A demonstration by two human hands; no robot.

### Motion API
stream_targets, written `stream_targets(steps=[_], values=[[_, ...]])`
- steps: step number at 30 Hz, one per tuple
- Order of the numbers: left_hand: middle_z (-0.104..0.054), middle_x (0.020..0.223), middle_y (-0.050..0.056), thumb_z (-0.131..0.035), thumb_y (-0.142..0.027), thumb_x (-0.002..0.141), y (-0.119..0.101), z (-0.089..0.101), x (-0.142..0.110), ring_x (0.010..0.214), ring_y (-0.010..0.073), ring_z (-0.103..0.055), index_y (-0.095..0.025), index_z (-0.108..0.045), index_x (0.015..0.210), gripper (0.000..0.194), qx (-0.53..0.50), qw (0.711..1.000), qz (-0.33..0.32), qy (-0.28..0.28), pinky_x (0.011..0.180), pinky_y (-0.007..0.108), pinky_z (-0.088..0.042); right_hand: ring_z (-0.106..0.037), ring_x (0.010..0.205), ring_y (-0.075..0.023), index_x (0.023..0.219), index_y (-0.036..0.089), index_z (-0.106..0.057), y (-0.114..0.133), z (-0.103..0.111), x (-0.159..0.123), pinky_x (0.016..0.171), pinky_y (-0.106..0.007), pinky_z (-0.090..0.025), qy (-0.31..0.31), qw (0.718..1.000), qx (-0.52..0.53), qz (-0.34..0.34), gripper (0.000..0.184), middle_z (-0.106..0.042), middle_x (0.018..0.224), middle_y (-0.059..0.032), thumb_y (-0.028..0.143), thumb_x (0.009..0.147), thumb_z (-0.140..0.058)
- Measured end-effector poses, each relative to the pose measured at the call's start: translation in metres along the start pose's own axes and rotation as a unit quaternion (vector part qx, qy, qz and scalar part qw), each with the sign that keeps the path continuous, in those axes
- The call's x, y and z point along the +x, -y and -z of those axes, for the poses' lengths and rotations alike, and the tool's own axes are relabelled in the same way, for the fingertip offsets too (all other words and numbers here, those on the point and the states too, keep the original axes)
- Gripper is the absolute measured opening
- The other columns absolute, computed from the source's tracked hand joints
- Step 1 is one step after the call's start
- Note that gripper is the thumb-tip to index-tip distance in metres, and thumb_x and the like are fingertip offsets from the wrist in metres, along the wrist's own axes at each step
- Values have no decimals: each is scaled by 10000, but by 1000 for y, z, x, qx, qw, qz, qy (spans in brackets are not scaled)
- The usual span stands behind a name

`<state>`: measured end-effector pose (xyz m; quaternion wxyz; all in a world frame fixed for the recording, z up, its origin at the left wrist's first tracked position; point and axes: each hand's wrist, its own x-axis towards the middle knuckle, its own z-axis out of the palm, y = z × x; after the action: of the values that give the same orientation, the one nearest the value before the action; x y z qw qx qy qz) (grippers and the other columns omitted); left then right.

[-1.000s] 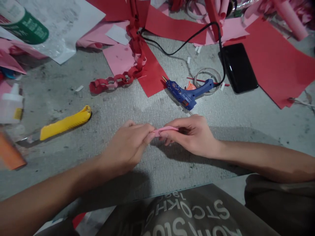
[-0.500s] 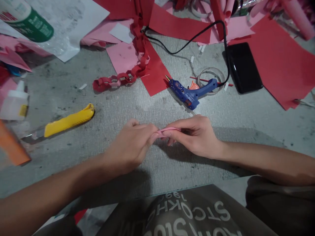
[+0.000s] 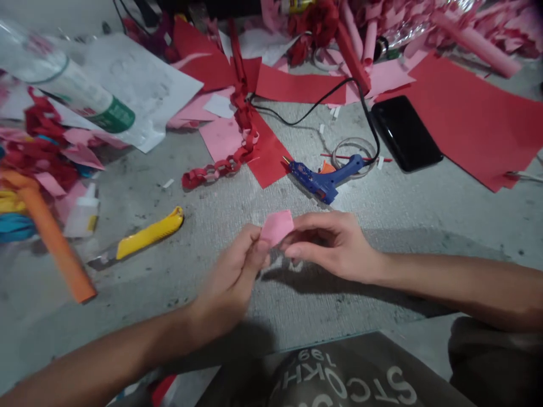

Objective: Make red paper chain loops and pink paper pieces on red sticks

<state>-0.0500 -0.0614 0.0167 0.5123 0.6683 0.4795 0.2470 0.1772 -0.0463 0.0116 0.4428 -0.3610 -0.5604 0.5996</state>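
My left hand point(image 3: 235, 271) pinches a small piece of pink paper point(image 3: 278, 227) between thumb and fingers, its flat face turned up. Beside the paper's right edge is my right hand point(image 3: 335, 246), thumb and index finger apart, the index fingertip at or just behind that edge. Whether it touches the paper I cannot tell. Beyond the hands lies a blue glue gun point(image 3: 318, 180) with its nozzle pointing left. A red and pink paper chain point(image 3: 229, 165) curves across the table behind it. To the left rests a yellow utility knife point(image 3: 150, 233), blade out.
A black phone point(image 3: 408, 133) lies at the right by large red paper sheets point(image 3: 470, 118). The glue gun's cord point(image 3: 314, 108) loops behind it, near a tape ring point(image 3: 354, 152). At left are an orange paper roll point(image 3: 55, 243), a glue bottle point(image 3: 82, 215) and a spray can point(image 3: 91, 102).
The pink paper has turned from edge-on to face-up in my left hand. My right thumb and index finger have parted from their pinch on it. The view has shifted, showing more at the back.
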Motion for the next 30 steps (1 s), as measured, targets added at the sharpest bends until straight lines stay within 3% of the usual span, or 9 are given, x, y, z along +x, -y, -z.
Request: stream_targets(steps=[3,7,10,15,19,24,30], values=[[-566,811,-33,-398,-474,1163,0,-7,-7,721,122,-538,-239,-554,1070,297,-63,997,6,46,684,278,-457,-682,668,-87,998,142,-834,2,-1,1,613,-181,-564,19,999,18,28,121,-782,813,-25,227,917,-862],[-677,907,13,-446,-462,1144,-2,-4,-1,856,152,-649,-215,-623,1034,324,-39,996,-10,86,771,305,-521,-660,634,-73,931,129,-817,2,-1,-2,582,-168,-535,38,998,31,35,76,-750,780,-20,200,957,-814],[-714,863,8,-556,-466,1101,-4,2,6,796,144,-665,-204,-687,974,319,6,998,-33,61,698,278,-508,-591,575,-56,907,133,-803,0,0,-3,533,-166,-479,15,1000,-6,14,80,-696,715,12,200,936,-835],[-745,848,-44,-621,-344,1088,-4,8,10,748,81,-678,-245,-739,1033,164,-16,996,-79,-43,695,204,-527,-594,586,-63,903,147,-803,-1,0,-3,549,-179,-489,17,999,-38,-12,71,-705,716,19,205,934,-829],[-725,769,-48,-637,-306,1071,-4,7,10,682,80,-663,-230,-736,957,170,-7,996,-77,-31,647,206,-516,-623,640,-66,958,169,-832,2,-3,-2,594,-187,-510,20,999,-31,-10,37,-766,821,0,196,958,-806],[-690,700,-53,-675,-288,1025,-5,5,13,603,76,-596,-221,-727,853,192,16,996,-76,-36,558,209,-443,-585,572,-58,881,158,-829,2,-2,-1,534,-192,-449,20,998,-52,-6,96,-684,682,29,179,967,-794],[-654,659,-66,-680,-255,1001,-7,5,15,567,59,-539,-213,-709,804,203,21,996,-87,-31,542,187,-421,-610,608,-75,907,154,-819,2,-1,-2,558,-207,-478,24,998,-57,-18,91,-720,725,15,223,965,-803]])
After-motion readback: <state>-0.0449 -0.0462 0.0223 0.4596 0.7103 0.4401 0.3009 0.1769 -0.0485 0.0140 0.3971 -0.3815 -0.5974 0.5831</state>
